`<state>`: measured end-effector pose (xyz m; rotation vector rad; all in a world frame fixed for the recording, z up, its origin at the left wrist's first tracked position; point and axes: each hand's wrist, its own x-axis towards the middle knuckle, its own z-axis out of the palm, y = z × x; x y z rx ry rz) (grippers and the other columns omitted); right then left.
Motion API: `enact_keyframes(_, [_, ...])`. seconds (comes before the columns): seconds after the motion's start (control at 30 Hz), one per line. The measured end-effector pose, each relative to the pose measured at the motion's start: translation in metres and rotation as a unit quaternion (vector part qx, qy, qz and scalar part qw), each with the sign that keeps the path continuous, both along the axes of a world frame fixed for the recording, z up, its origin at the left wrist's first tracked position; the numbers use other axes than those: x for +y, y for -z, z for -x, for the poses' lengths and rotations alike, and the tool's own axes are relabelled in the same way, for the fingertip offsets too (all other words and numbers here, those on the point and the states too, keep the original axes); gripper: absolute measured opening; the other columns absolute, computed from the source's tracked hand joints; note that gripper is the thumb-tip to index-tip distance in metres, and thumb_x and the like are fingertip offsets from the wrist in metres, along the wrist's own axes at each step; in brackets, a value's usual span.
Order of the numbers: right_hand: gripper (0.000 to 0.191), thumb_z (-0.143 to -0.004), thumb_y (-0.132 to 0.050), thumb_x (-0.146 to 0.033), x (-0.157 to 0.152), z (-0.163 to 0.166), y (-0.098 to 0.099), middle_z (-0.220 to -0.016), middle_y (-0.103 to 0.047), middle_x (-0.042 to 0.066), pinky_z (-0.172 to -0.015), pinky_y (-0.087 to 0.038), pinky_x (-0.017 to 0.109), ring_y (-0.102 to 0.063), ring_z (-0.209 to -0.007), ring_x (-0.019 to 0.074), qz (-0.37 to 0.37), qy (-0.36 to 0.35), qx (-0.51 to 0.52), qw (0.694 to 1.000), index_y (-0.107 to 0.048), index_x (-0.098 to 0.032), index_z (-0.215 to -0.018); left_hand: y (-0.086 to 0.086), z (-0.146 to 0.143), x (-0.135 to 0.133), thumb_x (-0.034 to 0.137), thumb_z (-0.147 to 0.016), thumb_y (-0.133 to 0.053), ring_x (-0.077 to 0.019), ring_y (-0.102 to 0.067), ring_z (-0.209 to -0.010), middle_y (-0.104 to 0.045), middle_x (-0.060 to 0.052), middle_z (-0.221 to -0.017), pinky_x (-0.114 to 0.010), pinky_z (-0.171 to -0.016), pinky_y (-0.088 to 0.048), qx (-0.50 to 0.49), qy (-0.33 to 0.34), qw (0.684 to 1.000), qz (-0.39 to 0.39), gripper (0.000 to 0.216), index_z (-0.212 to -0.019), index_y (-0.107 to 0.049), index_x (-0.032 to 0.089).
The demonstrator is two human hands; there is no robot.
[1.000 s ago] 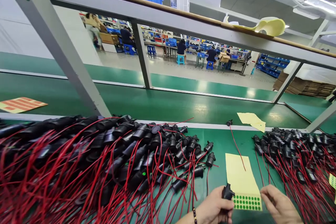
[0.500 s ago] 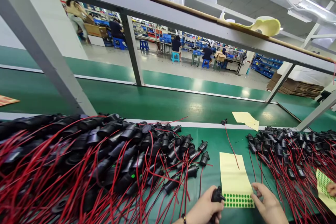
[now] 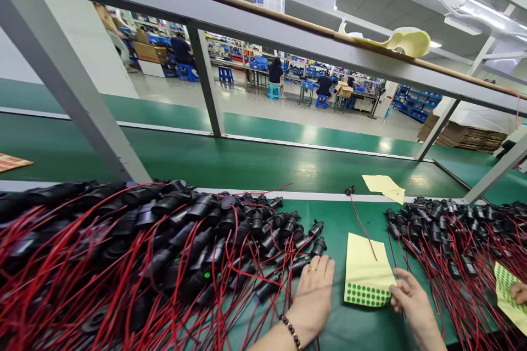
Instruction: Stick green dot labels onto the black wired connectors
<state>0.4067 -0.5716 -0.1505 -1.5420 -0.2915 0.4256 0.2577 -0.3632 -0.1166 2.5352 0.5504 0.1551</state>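
My left hand (image 3: pixel 313 292), wearing a ring and a bead bracelet, reaches back-up over the right edge of a heap of black cylindrical parts with red wires (image 3: pixel 201 241). Its fingers are stretched out beside a black part; what lies under the palm is hidden. A pale yellow sticker sheet (image 3: pixel 365 263) bears rows of green dots near its close edge. My right hand (image 3: pixel 411 299) pinches the sheet's lower right edge, which bends up slightly off the green table.
A second heap of black parts (image 3: pixel 440 230) spreads on the right. One black part (image 3: pixel 349 190) lies at the back, its wire over the sheet. Yellow paper scraps (image 3: pixel 382 185) lie behind. At far right another person's hand (image 3: pixel 519 293) touches a dotted sheet (image 3: pixel 506 285). A grey post (image 3: pixel 82 82) stands left.
My left hand has moved up and left from the sheet to the heap; the black part it held no longer shows in it. The sheet's near edge has shifted up, bending, with my right hand.
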Motion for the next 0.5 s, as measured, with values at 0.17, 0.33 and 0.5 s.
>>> enact_keyframes(0.17, [0.061, -0.066, -0.08, -0.049, -0.009, 0.011, -0.02, -0.06, -0.055, -0.007, -0.041, -0.041, 0.023, -0.053, -0.047, 0.0143, -0.025, 0.017, 0.0, 1.0, -0.05, -0.021, -0.111, -0.012, -0.013, -0.006, 0.041, -0.081, -0.056, -0.0272, -0.059, -0.092, -0.065, -0.009, -0.089, -0.037, -0.085, -0.042, -0.067, -0.029, 0.951, 0.3, 0.058, -0.13, -0.044, 0.012])
enact_keyframes(0.33, [0.069, -0.067, -0.077, -0.056, -0.032, 0.028, -0.028, -0.061, -0.058, -0.003, -0.042, -0.045, 0.026, -0.056, -0.048, 0.0172, -0.009, 0.033, -0.047, 0.998, -0.05, -0.021, -0.121, -0.018, -0.021, -0.014, 0.046, -0.065, -0.069, -0.0146, -0.056, -0.063, -0.064, -0.004, -0.074, -0.023, -0.056, -0.037, -0.013, -0.007, 0.768, 0.64, 0.047, -0.096, -0.061, 0.012])
enact_keyframes(0.5, [0.083, -0.071, -0.073, -0.06, -0.049, 0.038, -0.017, -0.071, -0.066, 0.001, -0.063, -0.056, 0.028, -0.065, -0.065, 0.0212, 0.016, 0.067, -0.104, 0.992, -0.04, -0.021, -0.137, -0.035, -0.022, -0.02, 0.028, -0.058, -0.071, -0.0204, -0.06, -0.077, -0.068, -0.005, -0.076, -0.032, -0.078, -0.045, -0.092, 0.099, 0.798, 0.587, 0.022, -0.073, -0.07, 0.013])
